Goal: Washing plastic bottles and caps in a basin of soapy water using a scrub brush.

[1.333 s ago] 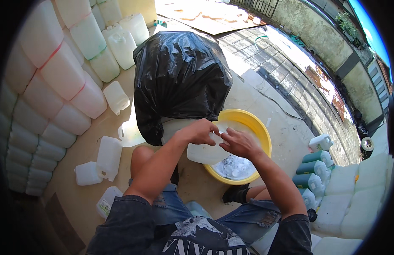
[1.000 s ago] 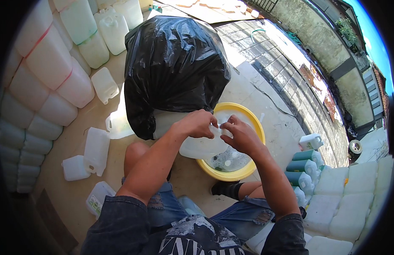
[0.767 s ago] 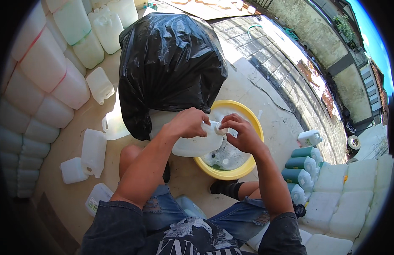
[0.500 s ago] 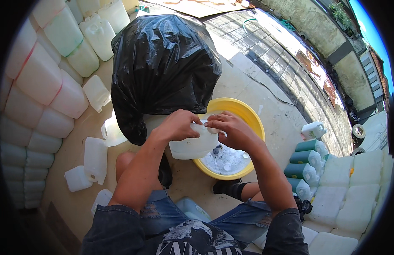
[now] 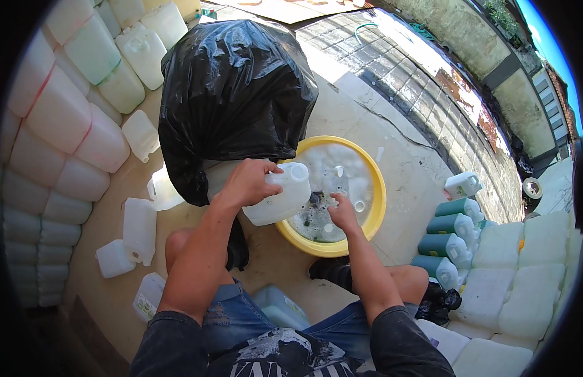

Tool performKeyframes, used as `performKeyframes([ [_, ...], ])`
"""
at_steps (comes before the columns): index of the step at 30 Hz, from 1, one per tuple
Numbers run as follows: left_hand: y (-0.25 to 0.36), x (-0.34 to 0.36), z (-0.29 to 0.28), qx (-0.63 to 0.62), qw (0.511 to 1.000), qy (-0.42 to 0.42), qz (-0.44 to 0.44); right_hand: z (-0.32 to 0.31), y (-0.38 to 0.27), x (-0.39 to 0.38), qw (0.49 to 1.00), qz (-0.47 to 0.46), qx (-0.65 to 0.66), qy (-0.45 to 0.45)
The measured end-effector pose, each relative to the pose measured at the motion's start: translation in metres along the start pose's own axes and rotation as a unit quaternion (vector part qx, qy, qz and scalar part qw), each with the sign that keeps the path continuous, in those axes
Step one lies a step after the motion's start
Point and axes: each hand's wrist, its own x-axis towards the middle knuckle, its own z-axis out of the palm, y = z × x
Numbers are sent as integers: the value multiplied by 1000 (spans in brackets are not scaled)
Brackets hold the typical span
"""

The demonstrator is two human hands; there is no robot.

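Observation:
My left hand (image 5: 255, 182) grips a translucent white plastic jerrycan (image 5: 279, 204) by its handle, tilted in front of me beside the basin. The mouth of the jerrycan shows uncapped, facing up. Over the right part of a round yellow basin (image 5: 378, 188) hangs my right hand (image 5: 343, 212), its fingers apart and nothing seen in them. Foamy water (image 5: 316, 160) fills the basin. A small white cap (image 5: 338, 171) and a pale ring-shaped piece (image 5: 359, 206) show in the foam, along with a dark object (image 5: 315, 198) near the jerrycan.
A big black plastic bag (image 5: 235, 94) stands just beyond the basin. White jerrycans (image 5: 59, 119) are stacked along the left, with loose ones (image 5: 139, 229) on the floor. Green jerrycans (image 5: 451, 232) line the right side beside another white stack (image 5: 517, 276). A bluish container (image 5: 279, 308) lies between my legs.
Both hands were together at the jerrycan's mouth. My right hand has come away and down over the basin, and the mouth now shows uncapped. My left hand still holds the jerrycan.

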Motion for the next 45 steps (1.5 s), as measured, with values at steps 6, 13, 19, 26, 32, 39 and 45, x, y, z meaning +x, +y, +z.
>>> performKeyframes([
  [6,11,5,9,-3,999,33,0,73,67,2,983,96,21,-155],
  [13,10,22,12,1,999,25,-22,131,53,37,981,1,-158,-108],
  [19,1,16,0,16,1000,9,20,151,59,43,947,136,168,-238],
  [26,-9,3,8,43,997,55,45,-28,-57,10,700,111,699,-94],
  [32,6,7,30,91,990,102,29,-64,-176,-16,938,-275,199,72],
  [39,4,2,22,100,989,58,88,-39,-192,3,882,-379,23,279],
  [45,-13,7,-2,193,971,-27,141,-30,-180,22,951,-109,277,84],
])
